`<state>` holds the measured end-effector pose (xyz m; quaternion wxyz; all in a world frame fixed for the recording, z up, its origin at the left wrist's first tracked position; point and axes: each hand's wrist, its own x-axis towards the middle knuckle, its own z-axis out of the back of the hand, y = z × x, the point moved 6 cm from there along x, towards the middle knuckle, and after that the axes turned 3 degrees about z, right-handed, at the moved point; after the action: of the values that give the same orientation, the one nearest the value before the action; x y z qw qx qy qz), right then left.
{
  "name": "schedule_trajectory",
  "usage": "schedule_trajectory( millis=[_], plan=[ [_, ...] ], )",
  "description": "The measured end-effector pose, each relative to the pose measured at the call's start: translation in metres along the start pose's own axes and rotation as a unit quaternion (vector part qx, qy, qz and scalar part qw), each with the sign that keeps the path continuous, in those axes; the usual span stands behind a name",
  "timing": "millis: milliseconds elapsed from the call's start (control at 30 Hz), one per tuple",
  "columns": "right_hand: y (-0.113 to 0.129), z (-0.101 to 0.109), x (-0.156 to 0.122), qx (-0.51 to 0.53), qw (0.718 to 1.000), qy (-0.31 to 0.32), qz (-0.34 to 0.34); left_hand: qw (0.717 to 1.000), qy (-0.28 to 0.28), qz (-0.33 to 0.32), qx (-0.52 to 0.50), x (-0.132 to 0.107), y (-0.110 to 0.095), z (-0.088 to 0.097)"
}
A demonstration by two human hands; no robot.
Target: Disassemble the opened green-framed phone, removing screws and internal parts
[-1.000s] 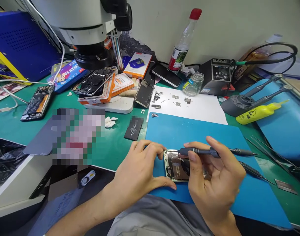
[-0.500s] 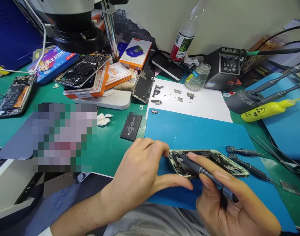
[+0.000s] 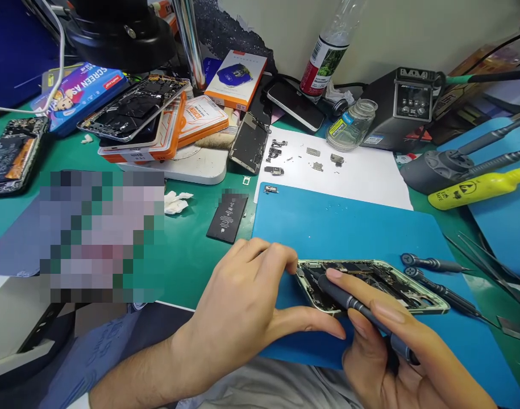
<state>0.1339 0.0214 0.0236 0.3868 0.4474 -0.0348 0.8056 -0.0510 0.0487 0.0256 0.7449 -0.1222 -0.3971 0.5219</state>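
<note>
An opened phone (image 3: 396, 278) with a pale green frame and bare inner parts sits low over the blue mat. My left hand (image 3: 246, 301) grips its left end, with fingers curled at the far corner and the thumb stretched along the near side. In my right hand (image 3: 400, 341) is a dark grey pen-shaped tool (image 3: 356, 307), its forefinger laid along the shaft. The tool slants down into the left part of the phone, and its tip cannot be made out. Two screwdrivers (image 3: 432, 263) lie just beyond the phone's right end.
Small metal parts (image 3: 313, 152) lie on white paper (image 3: 374, 182) behind the blue mat (image 3: 302, 221). A black battery (image 3: 228, 218) rests left of the mat. Tweezers (image 3: 485, 272) and a yellow bottle (image 3: 477, 187) are at the right. A microscope head (image 3: 119, 40) overhangs stacked boxes.
The view has shifted slightly, so the bench things sit a little differently in the picture. Both hands keep their hold, and the tool stays on the same left part of the phone.
</note>
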Motion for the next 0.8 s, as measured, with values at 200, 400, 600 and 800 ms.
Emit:
schedule_trajectory(
  millis=[200,400,600,800],
  plan=[
    [0.002,0.003,0.008,0.003,1.000,0.022,0.005,1.000,0.007,0.007,-0.005,-0.001,0.001,-0.001],
    [0.002,0.001,0.001,0.018,1.000,-0.009,-0.003,1.000,0.008,0.012,-0.007,-0.002,0.001,-0.002],
    [0.004,0.008,-0.001,-0.016,0.997,0.066,0.047,1.000,0.018,0.009,-0.015,-0.004,0.003,-0.002],
    [0.011,0.021,0.004,-0.038,0.995,0.073,0.065,1.000,0.024,0.006,-0.015,-0.003,0.004,-0.001]
  ],
)
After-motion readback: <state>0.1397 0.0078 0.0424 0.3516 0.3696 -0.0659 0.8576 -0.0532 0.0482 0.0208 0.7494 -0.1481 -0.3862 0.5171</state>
